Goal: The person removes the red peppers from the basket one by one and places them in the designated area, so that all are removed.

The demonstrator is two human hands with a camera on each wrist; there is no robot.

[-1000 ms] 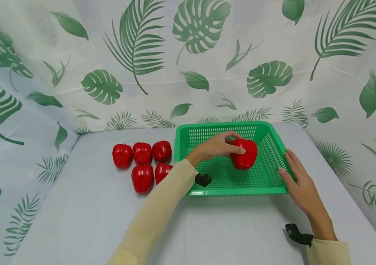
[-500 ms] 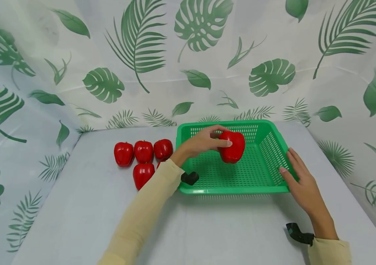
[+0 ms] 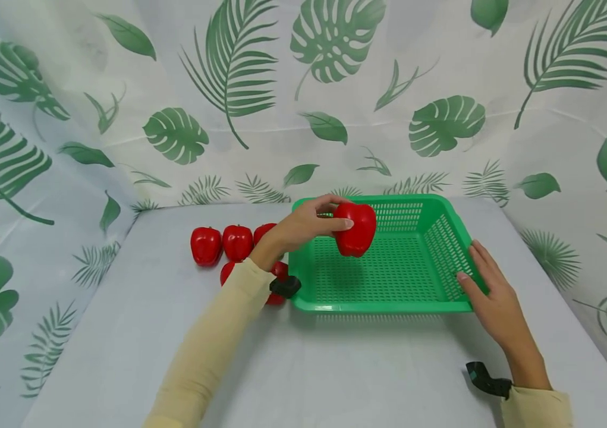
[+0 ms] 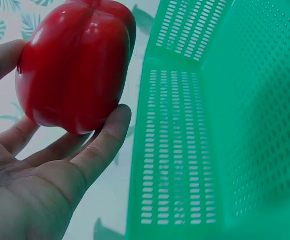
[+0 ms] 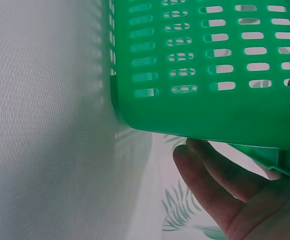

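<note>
A glossy red bell pepper (image 3: 357, 230) is held up over the left part of the green plastic basket (image 3: 383, 307). My left hand (image 3: 300, 226) grips it, with the thumb on the near side and the fingers behind. In the left wrist view the pepper (image 4: 74, 70) sits between thumb and fingertips, just beside the perforated basket wall (image 4: 177, 150). My right hand (image 3: 496, 303) holds the basket's right rim, thumb over the rim and fingers along the outside. The right wrist view shows its fingers (image 5: 210, 180) at the basket's edge.
Several more red bell peppers (image 3: 207, 246) stand grouped on the white table (image 3: 121, 333) left of the basket, partly hidden by the left forearm. Leaf-patterned cloth (image 3: 260, 160) rises behind and on both sides.
My left hand has carried the bell pepper leftward and slightly away across the basket, toward its left rim. The right hand has stayed at the right rim.
</note>
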